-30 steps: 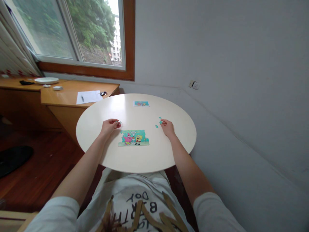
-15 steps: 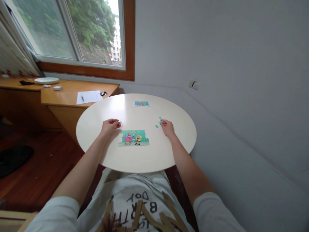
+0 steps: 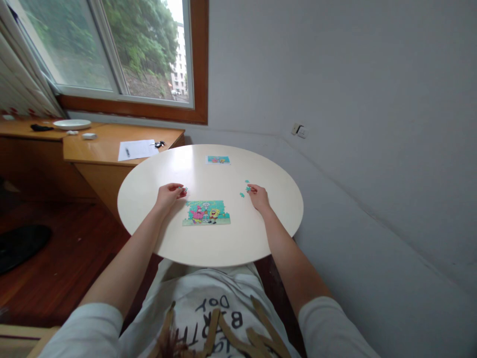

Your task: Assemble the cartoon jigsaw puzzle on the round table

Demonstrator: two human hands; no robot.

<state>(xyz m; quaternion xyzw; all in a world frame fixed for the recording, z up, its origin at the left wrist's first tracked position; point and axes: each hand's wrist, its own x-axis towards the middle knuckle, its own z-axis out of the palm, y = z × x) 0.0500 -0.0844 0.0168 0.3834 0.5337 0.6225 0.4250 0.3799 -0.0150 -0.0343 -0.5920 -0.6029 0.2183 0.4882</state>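
Note:
My left hand (image 3: 169, 195) is closed in a pinch on a small teal jigsaw piece (image 3: 185, 189), just beyond the puzzle's upper left corner. To the right, my right hand (image 3: 258, 196) pinches another teal jigsaw piece (image 3: 248, 189) at the tabletop. Close by lie two loose pieces, one farther off (image 3: 247, 181) and one nearer (image 3: 242, 195). Between my forearms sits the partly joined jigsaw puzzle (image 3: 206, 214), showing a pink, a grey and a yellow cartoon figure; its upper corners and right edge are ragged.
A small picture card (image 3: 218, 160) with a similar scene lies at the far side of the round white table (image 3: 216, 246). Behind on the left, a wooden desk (image 3: 108, 134) holds a paper sheet (image 3: 137, 150), a pen, keys and a white plate (image 3: 72, 124). A wall stands at the right.

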